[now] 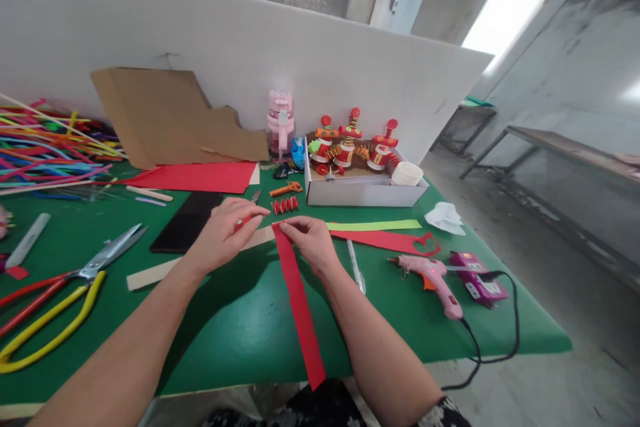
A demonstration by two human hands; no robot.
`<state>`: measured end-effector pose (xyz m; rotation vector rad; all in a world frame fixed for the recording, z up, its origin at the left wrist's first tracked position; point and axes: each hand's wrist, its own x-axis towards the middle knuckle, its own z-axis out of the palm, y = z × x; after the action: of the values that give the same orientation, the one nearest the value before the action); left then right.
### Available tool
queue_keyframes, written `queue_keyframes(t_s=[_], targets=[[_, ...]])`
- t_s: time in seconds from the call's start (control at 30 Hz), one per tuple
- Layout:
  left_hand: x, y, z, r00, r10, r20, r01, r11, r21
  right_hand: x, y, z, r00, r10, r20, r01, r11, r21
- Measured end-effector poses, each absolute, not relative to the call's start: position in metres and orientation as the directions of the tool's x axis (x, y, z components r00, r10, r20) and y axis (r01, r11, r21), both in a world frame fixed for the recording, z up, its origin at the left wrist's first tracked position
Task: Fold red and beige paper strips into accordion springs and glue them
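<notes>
The left hand (233, 230) has its fingers bent round a slim red thing (243, 221), mostly covered, so what it is cannot be made out. That arm hides the middle of a pale strip (153, 275), and the hand covers one corner of a black slab (186, 221). Behind the right hand (309, 240), the near ends of a lime strip (375, 225) and a red scrap (383, 239) are lost from view. The handles of the scissors (107, 259) run to the left picture edge, and red ones there are cut off.

The right hand pinches the upper end of a red strip (300, 307) between thumb and finger. The strip is plain, long and narrow, with straight sides; it slants toward the person across the green counter (230, 340), its lower end reaching the near edge.
</notes>
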<state>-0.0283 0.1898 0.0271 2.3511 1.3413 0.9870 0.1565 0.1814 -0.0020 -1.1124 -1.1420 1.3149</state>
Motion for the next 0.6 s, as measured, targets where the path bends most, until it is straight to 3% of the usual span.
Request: queue_keyframes(t_s=[0.13,0.37,0.47,0.6], targets=[[-0.0251,0.1894,0.0281,0.439,0.841,0.316,0.653,-0.54,0.531,0.1554,0.1814,-0.0048,-0.108,0.991,0.078,0.03,0.081,-0.996],[-0.0303,0.188,0.0246,0.387,0.916,0.107,0.654,-0.355,0.669,0.1534,0.1804,-0.0021,-0.094,0.982,0.162,0.151,0.175,-0.973],[-0.0316,0.1882,0.0246,0.359,0.926,0.121,0.646,-0.34,0.683,0.1526,0.1802,-0.0027,-0.131,0.973,0.19,0.191,0.213,-0.958],[-0.0291,0.1881,0.0275,0.365,0.905,0.216,0.673,-0.418,0.61,0.1516,0.1807,-0.0048,-0.159,0.96,0.232,0.215,0.263,-0.94]])
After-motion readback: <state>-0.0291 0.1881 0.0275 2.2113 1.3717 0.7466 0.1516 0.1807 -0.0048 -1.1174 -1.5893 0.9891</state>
